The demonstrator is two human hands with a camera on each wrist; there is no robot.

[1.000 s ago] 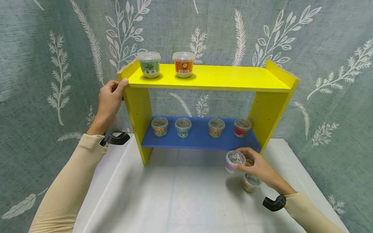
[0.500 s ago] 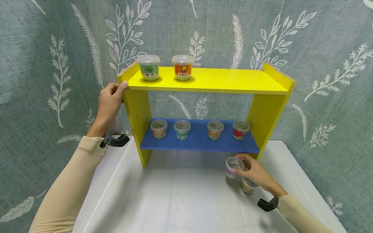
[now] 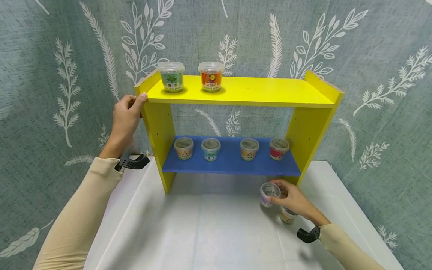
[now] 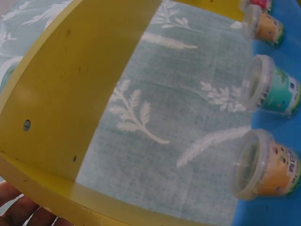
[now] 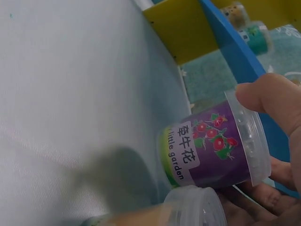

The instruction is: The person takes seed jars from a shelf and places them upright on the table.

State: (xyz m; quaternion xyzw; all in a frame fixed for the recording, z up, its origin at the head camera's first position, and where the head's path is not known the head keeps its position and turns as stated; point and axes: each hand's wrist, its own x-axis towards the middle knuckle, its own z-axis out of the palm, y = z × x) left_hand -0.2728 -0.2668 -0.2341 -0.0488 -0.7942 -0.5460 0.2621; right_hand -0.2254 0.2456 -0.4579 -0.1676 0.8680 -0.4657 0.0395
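Note:
My left hand (image 3: 124,120) grips the upper left corner of a yellow shelf unit (image 3: 239,102), thumb on its front edge. In the left wrist view only some fingers (image 4: 23,212) show, at the lower left. Thumb and fingers of my right hand (image 3: 297,198) pinch the rim of a small clear-lidded plastic cup (image 5: 211,150) with a purple flower label, below the blue shelf's right end. Whether its base touches the table cannot be told. Close by stands an orange-labelled cup (image 3: 287,216), partly hidden by the right hand.
Several cups, such as a red-labelled cup (image 3: 278,150), line the blue shelf (image 3: 231,157). A green-labelled cup (image 3: 172,78) and a red-orange-labelled cup (image 3: 211,78) stand on the yellow top. White cloth covers the table (image 3: 202,232); patterned fabric (image 3: 253,41) hangs behind.
The right hand has come down a little and slightly left with the purple cup. My left hand keeps its grip on the shelf corner. The head view has shifted slightly.

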